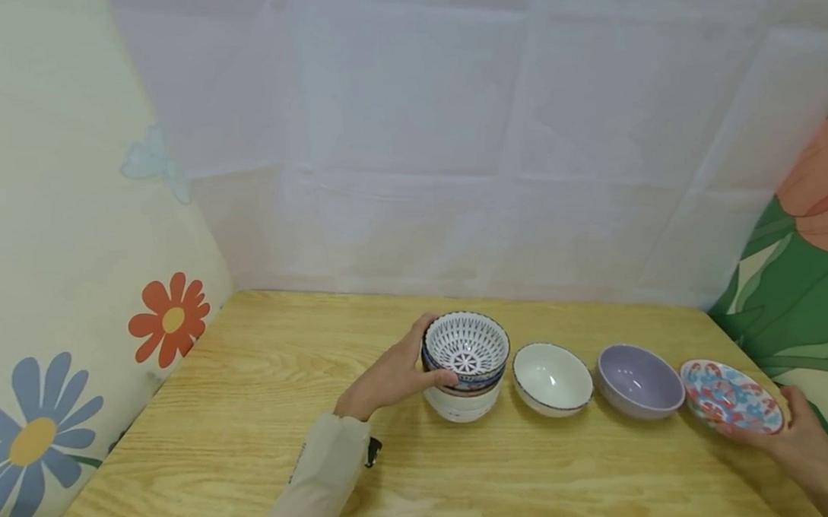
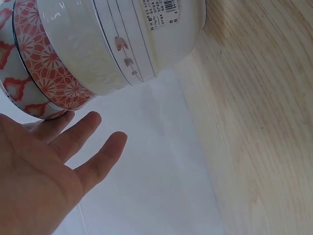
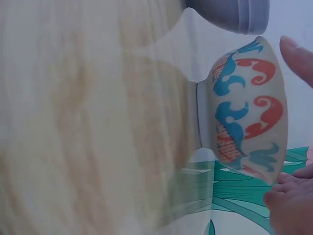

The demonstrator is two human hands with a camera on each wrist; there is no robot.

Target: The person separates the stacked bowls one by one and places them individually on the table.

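Observation:
My left hand grips the upper part of a stack of bowls, thumb at the near side and fingers round the left. A white bowl with a dark radiating pattern tops the stack. Red-patterned bowls and plain white ones show along the stack's side in the left wrist view, three fingers spread beside it. At the far right, my right hand holds the rim of a bowl with red and blue patterns. Its foot is at the tabletop in the right wrist view, with fingers at the rim.
Between the hands, a white bowl with a dark rim and a purple bowl stand in a row on the wooden table. A white sheet hangs behind the table. Flower-printed cloths flank it.

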